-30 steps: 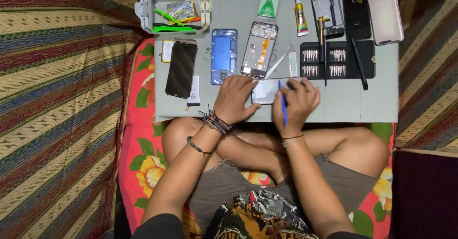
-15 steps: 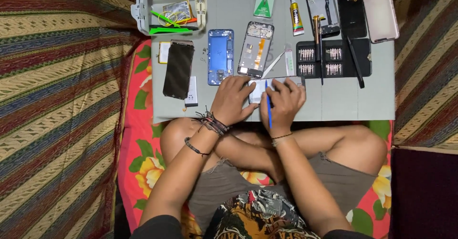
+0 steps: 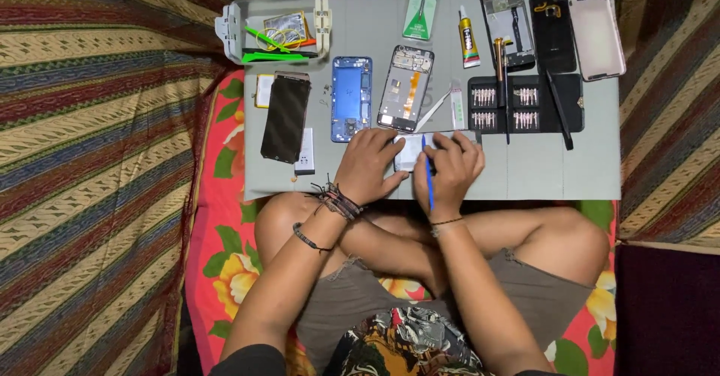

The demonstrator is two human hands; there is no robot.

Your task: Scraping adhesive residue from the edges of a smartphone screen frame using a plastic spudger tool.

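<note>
Sitting cross-legged on a flowered red cloth, a person leans over a grey work mat [image 3: 555,173] laid across the knees. The left hand [image 3: 369,164] lies flat, fingers curled over the edge of a small pale rectangular part [image 3: 410,152] near the mat's front edge, pinning it down. The right hand [image 3: 450,167] is closed around a thin blue tool [image 3: 428,175], gripped like a pen, its tip resting at the part's right side.

Compared with a second ago, both hands sit in nearly the same place; the blue tool has moved slightly inward, from the right hand's outer side toward the gap between the hands, closer to the pale part. That suggests fine work along the part's edge is under way, not a change of tool.

Just beyond the hands lie a blue phone frame [image 3: 351,98] and an opened phone body [image 3: 406,88]. A black screen panel [image 3: 285,118] rests to the left, a grey tray [image 3: 274,23] of green tools behind it. To the right sit a black screwdriver bit case [image 3: 562,98], a glue tube [image 3: 469,37] and three more phone shells.
</note>
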